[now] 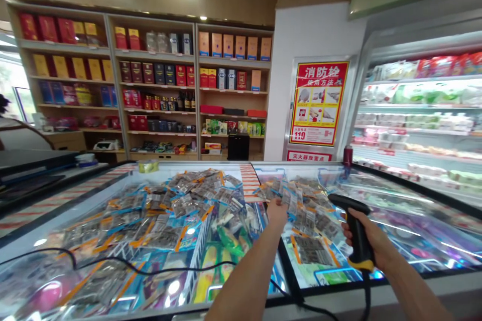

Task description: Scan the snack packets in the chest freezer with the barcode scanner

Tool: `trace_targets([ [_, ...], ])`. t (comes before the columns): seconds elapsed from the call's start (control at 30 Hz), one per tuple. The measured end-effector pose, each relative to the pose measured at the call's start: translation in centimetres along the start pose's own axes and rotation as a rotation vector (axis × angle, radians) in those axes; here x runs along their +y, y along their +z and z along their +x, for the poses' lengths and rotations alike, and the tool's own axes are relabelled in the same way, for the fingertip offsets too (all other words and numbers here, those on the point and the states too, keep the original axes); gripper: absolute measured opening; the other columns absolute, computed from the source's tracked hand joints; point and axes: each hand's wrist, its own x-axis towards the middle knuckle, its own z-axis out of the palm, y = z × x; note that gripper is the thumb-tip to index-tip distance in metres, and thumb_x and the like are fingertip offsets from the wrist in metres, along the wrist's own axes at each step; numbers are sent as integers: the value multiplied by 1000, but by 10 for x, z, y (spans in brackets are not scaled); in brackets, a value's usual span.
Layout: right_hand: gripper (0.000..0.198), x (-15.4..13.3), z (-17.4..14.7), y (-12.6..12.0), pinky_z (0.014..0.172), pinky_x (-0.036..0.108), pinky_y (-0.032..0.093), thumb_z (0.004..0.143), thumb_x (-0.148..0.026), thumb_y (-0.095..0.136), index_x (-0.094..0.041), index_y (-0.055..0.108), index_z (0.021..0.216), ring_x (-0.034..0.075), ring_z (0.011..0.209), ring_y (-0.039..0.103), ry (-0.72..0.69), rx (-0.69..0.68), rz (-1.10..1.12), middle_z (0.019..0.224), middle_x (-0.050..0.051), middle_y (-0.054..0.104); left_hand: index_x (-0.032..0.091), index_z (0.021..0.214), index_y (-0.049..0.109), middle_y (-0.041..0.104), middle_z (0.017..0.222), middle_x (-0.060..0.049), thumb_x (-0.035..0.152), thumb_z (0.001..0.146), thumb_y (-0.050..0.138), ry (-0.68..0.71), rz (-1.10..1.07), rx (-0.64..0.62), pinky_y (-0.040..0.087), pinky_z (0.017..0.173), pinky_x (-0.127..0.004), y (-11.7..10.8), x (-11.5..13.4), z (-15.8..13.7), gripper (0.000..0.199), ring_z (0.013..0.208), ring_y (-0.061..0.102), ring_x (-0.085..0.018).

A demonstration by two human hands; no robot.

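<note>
My right hand is wrapped round the grip of a black and yellow barcode scanner, its head pointing left over the freezer glass. A black cable runs down from the scanner's grip. My left hand reaches forward, its fingers closed at the edge of a clear packet with blue trim; the fingertips are partly hidden. Around that packet lies a pile of similar flat packets with dark contents and orange or blue edges. One packet lies flat, nearer to me, between the two hands.
A larger heap of packets covers the left freezer lid. The scanner cable crosses the glass. Corn packs show beneath. A dark red can stands at the back edge. Shelves and a lit cooler stand behind.
</note>
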Motion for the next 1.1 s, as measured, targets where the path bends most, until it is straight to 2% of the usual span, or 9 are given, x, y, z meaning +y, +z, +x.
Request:
trace_targets([
  [0.13,10,6,-4,4,32,19,39,73,-25,53,-16,49,69,8,35,44,15,-32,-8,46,-3,49,17,87,59,62,89,-5,16,66,54,151,186,-7,41,80,-28,-21,6,-15,22,88,55,-17],
  [0.2,11,10,-4,15,32,19,39,73,-25,54,-17,49,68,9,35,45,33,-71,-28,46,-2,50,18,95,58,59,99,-5,14,66,53,302,209,22,39,85,-28,-59,4,-17,29,95,52,-17],
  [0.3,11,18,-3,45,31,19,39,73,-26,53,-17,49,68,9,35,45,79,-142,-58,46,-2,50,18,100,56,57,104,-5,12,67,51,431,234,122,38,86,-28,-137,-4,-13,33,94,52,-15],
  [0.43,11,27,-7,95,30,19,38,73,-26,54,-17,50,69,9,34,45,84,-218,-90,46,-2,51,18,98,56,57,102,-7,14,69,51,307,378,325,38,84,-28,-238,-13,-4,30,92,53,-16],
  [0.53,14,36,-15,126,30,19,39,74,-27,54,-17,50,66,8,34,45,74,-243,-111,45,-2,51,18,100,55,55,106,-10,20,70,52,154,548,439,36,85,-30,-282,-19,-2,30,101,49,-22],
  [0.63,18,45,-24,146,31,19,40,74,-29,54,-16,47,62,8,34,45,102,-263,-126,45,-1,51,15,101,53,53,107,-15,31,69,54,-47,732,481,35,84,-37,-296,-29,-4,36,105,46,-29],
  [0.77,14,57,-31,160,30,19,39,73,-28,54,-16,50,68,8,33,45,110,-317,-140,45,-3,51,14,105,48,54,106,-18,38,68,55,-71,883,436,30,85,-44,-291,-42,-4,44,102,48,-31],
  [0.9,16,67,-36,174,31,19,39,73,-31,55,-16,51,71,8,34,46,122,-362,-180,46,-3,51,13,112,43,59,96,-19,35,68,56,-78,848,337,28,86,-47,-281,-42,1,50,96,53,-31],
  [1.1,17,79,-44,187,30,19,39,73,-34,54,-17,51,75,8,33,46,154,-418,-209,46,-4,52,15,119,37,52,110,-22,32,57,67,-129,706,328,33,84,-43,-272,-40,6,71,102,50,-32],
])
